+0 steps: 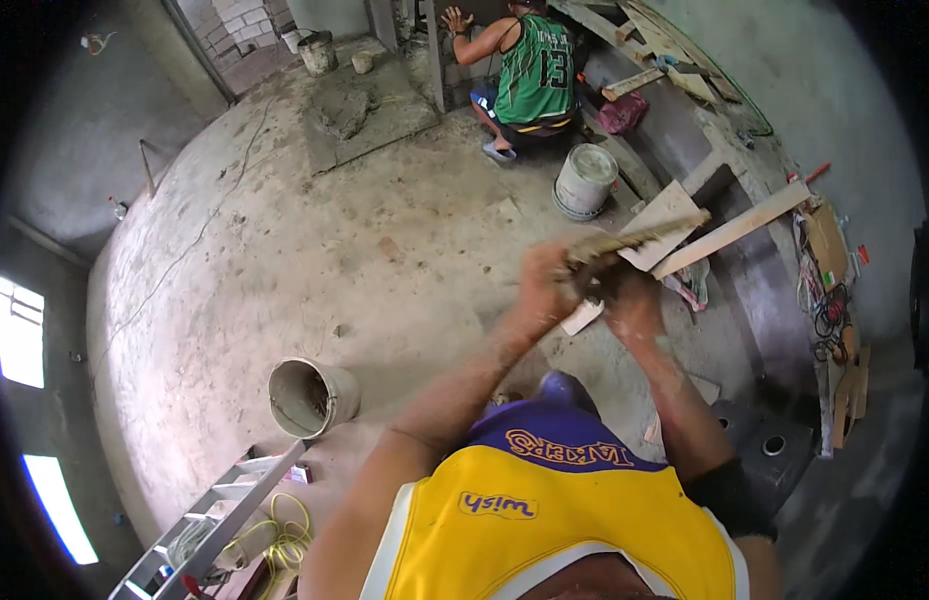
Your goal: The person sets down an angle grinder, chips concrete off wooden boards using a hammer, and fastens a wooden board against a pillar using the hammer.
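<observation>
My left hand (547, 285) is closed at the near end of a rough, narrow wooden strip (650, 236) with a ragged, dirty edge. The strip points away to the right. My right hand (633, 300) is close beside the left, below the strip, its fingers curled in shadow. Between the hands is something dark that I cannot make out. A small pale piece (583, 317) shows just under them; I cannot tell whether it is held. Beyond the strip lie a pale board (668, 215) and a long plank (735, 228).
A person in a green jersey (540, 70) squats ahead by a wall. A white bucket (587, 180) stands behind them. Another bucket (315, 395) and a metal ladder (220, 510) are at left. Wet mortar (345, 110) lies far ahead. Cords and tools (833, 310) clutter the right.
</observation>
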The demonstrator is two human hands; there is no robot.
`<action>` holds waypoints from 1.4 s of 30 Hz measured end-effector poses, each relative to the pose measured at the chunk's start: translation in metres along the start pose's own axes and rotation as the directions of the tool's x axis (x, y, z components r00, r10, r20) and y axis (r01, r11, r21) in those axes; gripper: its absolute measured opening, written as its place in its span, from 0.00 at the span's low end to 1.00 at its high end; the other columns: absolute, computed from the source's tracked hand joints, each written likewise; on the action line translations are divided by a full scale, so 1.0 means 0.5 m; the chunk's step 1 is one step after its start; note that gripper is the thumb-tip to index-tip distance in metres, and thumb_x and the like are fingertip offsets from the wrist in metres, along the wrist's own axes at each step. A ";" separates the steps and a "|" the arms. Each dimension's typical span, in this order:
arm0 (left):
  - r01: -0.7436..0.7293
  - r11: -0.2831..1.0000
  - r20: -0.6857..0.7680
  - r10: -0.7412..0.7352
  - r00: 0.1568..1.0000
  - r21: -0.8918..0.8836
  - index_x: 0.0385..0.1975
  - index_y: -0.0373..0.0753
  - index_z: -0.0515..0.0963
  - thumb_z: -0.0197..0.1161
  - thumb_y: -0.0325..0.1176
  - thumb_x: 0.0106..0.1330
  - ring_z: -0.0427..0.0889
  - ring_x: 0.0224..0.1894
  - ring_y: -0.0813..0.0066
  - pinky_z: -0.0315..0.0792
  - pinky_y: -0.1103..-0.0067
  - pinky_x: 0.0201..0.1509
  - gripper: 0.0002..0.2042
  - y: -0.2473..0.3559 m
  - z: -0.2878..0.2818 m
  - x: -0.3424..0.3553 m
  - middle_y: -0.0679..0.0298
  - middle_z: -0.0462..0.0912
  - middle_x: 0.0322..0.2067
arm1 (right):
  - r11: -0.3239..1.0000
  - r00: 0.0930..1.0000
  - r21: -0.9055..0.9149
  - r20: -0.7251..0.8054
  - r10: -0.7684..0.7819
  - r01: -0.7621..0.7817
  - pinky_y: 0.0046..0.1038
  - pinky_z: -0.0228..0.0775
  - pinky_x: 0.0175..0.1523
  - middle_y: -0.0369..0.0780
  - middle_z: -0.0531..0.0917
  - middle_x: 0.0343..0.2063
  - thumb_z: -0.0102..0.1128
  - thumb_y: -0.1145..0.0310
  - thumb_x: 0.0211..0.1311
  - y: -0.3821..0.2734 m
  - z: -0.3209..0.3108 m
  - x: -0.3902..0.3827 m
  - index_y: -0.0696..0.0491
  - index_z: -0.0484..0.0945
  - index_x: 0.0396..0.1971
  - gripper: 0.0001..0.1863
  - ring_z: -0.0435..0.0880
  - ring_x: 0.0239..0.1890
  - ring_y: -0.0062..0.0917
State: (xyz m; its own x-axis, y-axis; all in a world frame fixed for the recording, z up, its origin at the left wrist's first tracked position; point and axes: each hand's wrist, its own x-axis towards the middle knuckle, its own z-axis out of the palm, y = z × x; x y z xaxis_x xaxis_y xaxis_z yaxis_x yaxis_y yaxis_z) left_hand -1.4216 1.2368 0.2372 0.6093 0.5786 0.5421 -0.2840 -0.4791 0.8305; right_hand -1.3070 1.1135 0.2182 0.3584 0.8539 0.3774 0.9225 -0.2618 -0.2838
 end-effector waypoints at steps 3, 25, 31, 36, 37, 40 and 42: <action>0.052 0.995 -0.104 -0.061 0.993 -0.087 0.41 0.38 0.83 0.70 0.31 0.60 0.84 0.31 0.72 0.76 0.75 0.37 0.10 -0.029 -0.114 0.027 0.57 0.86 0.32 | 0.967 0.967 -0.050 0.043 -0.249 0.251 0.39 0.75 0.37 0.48 0.82 0.31 0.53 0.67 0.64 -0.071 0.013 0.103 0.56 0.79 0.37 0.10 0.83 0.34 0.44; 0.104 0.989 -0.530 -0.031 0.848 0.107 0.48 0.31 0.77 0.67 0.22 0.61 0.82 0.43 0.78 0.74 0.81 0.49 0.15 -0.423 -0.433 0.451 0.62 0.85 0.43 | 0.917 0.943 0.312 0.140 -0.303 0.248 0.47 0.73 0.37 0.50 0.83 0.31 0.52 0.60 0.67 -0.102 0.443 0.746 0.57 0.77 0.28 0.14 0.82 0.32 0.49; 0.296 0.943 -0.540 -0.172 0.824 0.152 0.45 0.31 0.78 0.66 0.24 0.62 0.80 0.40 0.79 0.74 0.81 0.47 0.12 -0.462 -0.616 0.513 0.63 0.84 0.39 | 0.893 0.891 0.432 0.348 -0.292 0.124 0.46 0.72 0.40 0.55 0.81 0.27 0.53 0.56 0.67 -0.156 0.477 0.997 0.59 0.78 0.31 0.19 0.81 0.33 0.52; 0.442 0.896 -0.430 -0.419 0.800 -0.050 0.51 0.32 0.76 0.69 0.36 0.61 0.82 0.39 0.76 0.75 0.78 0.45 0.21 -0.582 -0.877 0.439 0.61 0.83 0.31 | 0.911 0.890 0.372 0.334 -0.309 0.177 0.46 0.72 0.40 0.54 0.82 0.28 0.53 0.56 0.67 -0.293 0.617 1.143 0.59 0.79 0.33 0.19 0.82 0.35 0.51; 0.442 0.895 -0.421 -0.423 0.803 -0.057 0.51 0.32 0.76 0.69 0.36 0.61 0.82 0.39 0.76 0.75 0.78 0.45 0.21 -0.639 -0.928 0.395 0.61 0.83 0.31 | 0.856 0.879 0.321 0.117 -0.462 0.406 0.46 0.71 0.38 0.54 0.81 0.28 0.56 0.56 0.66 -0.289 0.663 1.180 0.59 0.79 0.34 0.19 0.82 0.33 0.50; 0.798 0.572 -0.372 -0.711 0.597 0.189 0.54 0.31 0.75 0.69 0.39 0.60 0.84 0.44 0.62 0.76 0.71 0.49 0.25 -0.792 -1.090 0.269 0.51 0.85 0.40 | 0.876 0.962 0.417 0.012 -0.272 0.242 0.40 0.71 0.35 0.52 0.82 0.27 0.57 0.56 0.64 -0.292 0.699 1.336 0.60 0.81 0.35 0.19 0.81 0.29 0.44; 0.834 0.408 -0.346 -0.773 0.532 0.371 0.53 0.31 0.76 0.70 0.40 0.59 0.84 0.46 0.56 0.76 0.68 0.50 0.25 -0.856 -1.179 0.177 0.47 0.84 0.44 | 0.884 0.993 0.468 0.108 -0.053 -0.003 0.32 0.70 0.34 0.48 0.81 0.24 0.57 0.60 0.65 -0.269 0.674 1.427 0.62 0.81 0.33 0.17 0.81 0.27 0.37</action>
State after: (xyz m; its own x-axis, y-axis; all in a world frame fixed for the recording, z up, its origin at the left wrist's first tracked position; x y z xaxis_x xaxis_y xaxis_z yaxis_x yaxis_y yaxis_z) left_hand -1.6827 1.8822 0.0048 0.2877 0.9062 -0.3098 0.6673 0.0424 0.7436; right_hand -1.2239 1.9097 0.2285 0.2912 0.9100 0.2950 0.7469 -0.0235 -0.6646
